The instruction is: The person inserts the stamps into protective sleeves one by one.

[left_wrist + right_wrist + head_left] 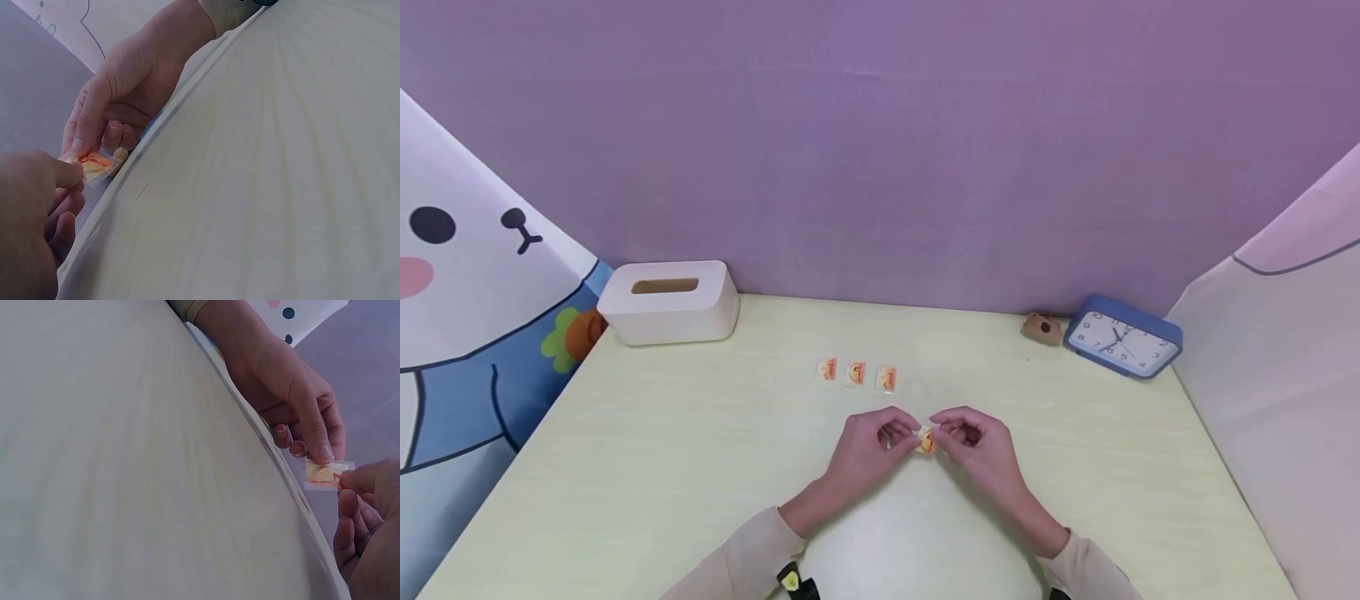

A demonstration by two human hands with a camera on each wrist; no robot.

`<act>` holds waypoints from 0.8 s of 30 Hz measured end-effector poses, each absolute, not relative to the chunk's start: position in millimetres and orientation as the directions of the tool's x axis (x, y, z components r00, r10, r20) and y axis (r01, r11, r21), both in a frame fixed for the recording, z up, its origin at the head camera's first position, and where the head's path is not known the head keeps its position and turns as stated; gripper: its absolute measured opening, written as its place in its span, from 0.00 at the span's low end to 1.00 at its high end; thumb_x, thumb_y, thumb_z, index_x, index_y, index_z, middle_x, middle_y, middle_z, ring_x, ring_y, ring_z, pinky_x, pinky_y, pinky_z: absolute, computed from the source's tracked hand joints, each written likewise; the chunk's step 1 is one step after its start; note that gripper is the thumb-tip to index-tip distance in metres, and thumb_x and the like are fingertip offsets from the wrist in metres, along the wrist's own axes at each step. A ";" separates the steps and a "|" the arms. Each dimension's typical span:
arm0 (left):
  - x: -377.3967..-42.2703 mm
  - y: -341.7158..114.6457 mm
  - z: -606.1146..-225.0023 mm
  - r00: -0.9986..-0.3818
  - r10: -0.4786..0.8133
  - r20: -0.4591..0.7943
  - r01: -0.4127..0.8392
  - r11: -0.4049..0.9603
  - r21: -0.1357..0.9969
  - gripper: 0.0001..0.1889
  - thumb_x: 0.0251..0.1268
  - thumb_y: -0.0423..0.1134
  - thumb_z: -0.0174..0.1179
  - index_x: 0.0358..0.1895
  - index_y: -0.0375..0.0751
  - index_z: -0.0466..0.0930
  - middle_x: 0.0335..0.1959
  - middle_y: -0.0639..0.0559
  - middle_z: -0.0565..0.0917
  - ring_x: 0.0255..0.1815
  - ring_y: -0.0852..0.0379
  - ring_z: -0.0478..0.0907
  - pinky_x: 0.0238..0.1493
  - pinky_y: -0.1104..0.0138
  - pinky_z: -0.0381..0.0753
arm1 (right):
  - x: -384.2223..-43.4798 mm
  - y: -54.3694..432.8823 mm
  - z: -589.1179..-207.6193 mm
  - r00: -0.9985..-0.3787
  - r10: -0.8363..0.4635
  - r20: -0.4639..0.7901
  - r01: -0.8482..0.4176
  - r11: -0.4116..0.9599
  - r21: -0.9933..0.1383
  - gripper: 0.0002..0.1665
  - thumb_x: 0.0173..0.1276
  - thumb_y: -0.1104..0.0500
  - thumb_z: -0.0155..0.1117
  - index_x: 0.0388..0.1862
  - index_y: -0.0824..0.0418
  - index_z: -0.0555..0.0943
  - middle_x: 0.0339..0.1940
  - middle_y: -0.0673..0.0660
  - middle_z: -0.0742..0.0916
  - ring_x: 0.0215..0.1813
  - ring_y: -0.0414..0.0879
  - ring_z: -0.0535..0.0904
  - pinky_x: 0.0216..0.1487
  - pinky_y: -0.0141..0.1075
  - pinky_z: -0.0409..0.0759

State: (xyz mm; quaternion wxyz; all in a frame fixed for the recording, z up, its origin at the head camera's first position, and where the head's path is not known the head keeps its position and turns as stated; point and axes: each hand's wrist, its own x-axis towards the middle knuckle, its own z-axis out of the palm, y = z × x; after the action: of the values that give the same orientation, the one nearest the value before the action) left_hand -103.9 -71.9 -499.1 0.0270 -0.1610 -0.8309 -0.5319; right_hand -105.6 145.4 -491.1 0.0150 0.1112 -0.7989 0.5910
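Observation:
Between both hands is a small clear plastic packet [927, 442] with orange and yellow print, held above the table. My left hand [867, 450] pinches one side of it between thumb and finger. On the opposite side, my right hand [988, 454] pinches it the same way. The left wrist view shows the packet [95, 164] tilted, its see-through edge sticking out past the fingertips. In the right wrist view, fingertips cover part of the packet [326, 474]. Beyond the hands lie three similar small packets, at left [827, 368], middle [855, 373] and right [886, 378], spaced in a row.
A white tissue box [670, 312] stands at the table's back left. Toward the back right are a blue clock [1123, 335] and a small brown object [1042, 328] beside it. Purple cloth [880, 167] hangs behind the pale table [700, 442].

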 end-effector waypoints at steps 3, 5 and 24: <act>-103.4 -71.6 -498.6 -0.949 0.232 0.211 0.289 0.382 0.878 0.05 0.71 0.35 0.77 0.46 0.45 0.92 0.34 0.59 0.90 0.33 0.66 0.83 0.37 0.69 0.86 | -108.0 145.9 -491.7 -0.977 -0.143 0.160 -0.195 0.278 -0.941 0.09 0.70 0.72 0.79 0.45 0.63 0.92 0.34 0.55 0.90 0.31 0.38 0.80 0.33 0.27 0.79; -103.1 -71.8 -499.1 -0.950 0.227 0.213 0.289 0.384 0.877 0.06 0.71 0.34 0.77 0.47 0.45 0.92 0.35 0.59 0.90 0.34 0.66 0.83 0.37 0.69 0.86 | -110.2 146.1 -491.2 -0.978 -0.129 0.161 -0.192 0.280 -0.941 0.09 0.70 0.72 0.79 0.45 0.62 0.93 0.34 0.56 0.90 0.31 0.38 0.80 0.34 0.27 0.79; -80.2 -87.0 -502.6 -0.952 0.279 0.128 0.226 0.357 0.906 0.09 0.73 0.36 0.75 0.51 0.42 0.91 0.37 0.61 0.89 0.36 0.64 0.84 0.38 0.70 0.85 | -155.1 140.1 -491.4 -0.967 -0.154 0.201 -0.244 0.353 -0.903 0.09 0.69 0.70 0.80 0.46 0.63 0.93 0.35 0.58 0.91 0.31 0.38 0.79 0.35 0.27 0.78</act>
State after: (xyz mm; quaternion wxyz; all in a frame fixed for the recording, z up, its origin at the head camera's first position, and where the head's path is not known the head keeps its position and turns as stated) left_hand -80.2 -87.0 -502.6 -0.0240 -0.1535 -0.8233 -0.5460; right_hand -155.1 140.1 -491.4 0.0404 0.1212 -0.8214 0.5559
